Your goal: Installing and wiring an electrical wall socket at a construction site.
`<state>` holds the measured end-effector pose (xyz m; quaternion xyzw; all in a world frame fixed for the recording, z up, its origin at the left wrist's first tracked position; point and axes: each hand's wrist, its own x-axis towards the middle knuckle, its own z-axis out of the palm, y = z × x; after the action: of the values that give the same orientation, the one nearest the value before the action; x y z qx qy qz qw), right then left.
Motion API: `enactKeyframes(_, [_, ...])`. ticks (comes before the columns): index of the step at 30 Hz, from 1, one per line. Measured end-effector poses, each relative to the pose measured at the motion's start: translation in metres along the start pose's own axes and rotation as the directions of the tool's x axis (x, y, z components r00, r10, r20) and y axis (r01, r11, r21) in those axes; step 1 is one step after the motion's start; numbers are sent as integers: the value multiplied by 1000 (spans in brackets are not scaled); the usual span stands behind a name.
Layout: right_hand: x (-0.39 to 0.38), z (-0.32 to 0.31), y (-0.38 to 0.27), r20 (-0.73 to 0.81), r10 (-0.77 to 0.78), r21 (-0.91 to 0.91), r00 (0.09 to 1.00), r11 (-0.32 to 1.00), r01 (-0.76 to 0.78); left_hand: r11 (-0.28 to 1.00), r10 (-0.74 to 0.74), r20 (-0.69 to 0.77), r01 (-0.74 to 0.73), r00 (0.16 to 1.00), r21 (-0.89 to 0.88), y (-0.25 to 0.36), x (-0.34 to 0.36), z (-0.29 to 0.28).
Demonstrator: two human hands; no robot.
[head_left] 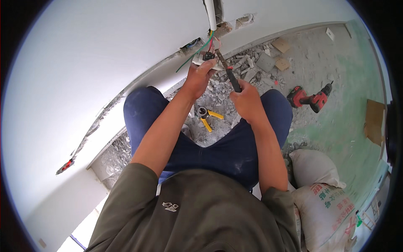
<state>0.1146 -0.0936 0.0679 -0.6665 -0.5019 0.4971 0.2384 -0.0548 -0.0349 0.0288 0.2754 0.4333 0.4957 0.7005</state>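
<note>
My left hand (pixel 199 78) is closed on a white wall socket or switch (pixel 200 59), whose black terminal side (pixel 208 56) faces up. Red and green wires (pixel 211 40) come down to it from a white conduit (pixel 210 17) in the wall; a loose green wire (pixel 189 60) sticks out leftward. My right hand (pixel 247 102) grips the black-and-red handle of what look like pliers (pixel 224 63), seen edge-on. Their brownish metal tip is beside the terminals and a thin wire; whether it touches them is unclear. Below my hands, yellow-handled wire strippers (pixel 208 116) lie on rubble between my knees.
A red-and-black cordless drill (pixel 312 98) rests on the floor at right. Broken rubble (pixel 247 63) and tile pieces (pixel 266 62) lie along the wall. Full sacks (pixel 321 210) stand by my right side, cardboard (pixel 373 122) farther right. A red tool (pixel 65 166) is at the left.
</note>
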Motion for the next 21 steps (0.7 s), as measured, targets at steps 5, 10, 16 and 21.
enactKeyframes(5, [3, 1, 1, 49, 102, 130, 994, 986, -108, 998, -51, -24, 50, 998, -44, -2, -1, 0])
enactKeyframes(10, [8, -1, -2, 71, 58, 111, 996, 992, -66, 989, -14, -21, 11, 1000, -145, -5, -2, 6])
enactKeyframes(16, [-1, -2, 1, 8, -8, 30, 1000, 1000, 8, 1000, -23, -14, 23, 1000, -10, 2, 1, -3])
enactKeyframes(21, [6, -2, 0, 57, 67, 159, 996, 984, -75, 999, -29, 26, 30, 999, -33, 0, 1, -2])
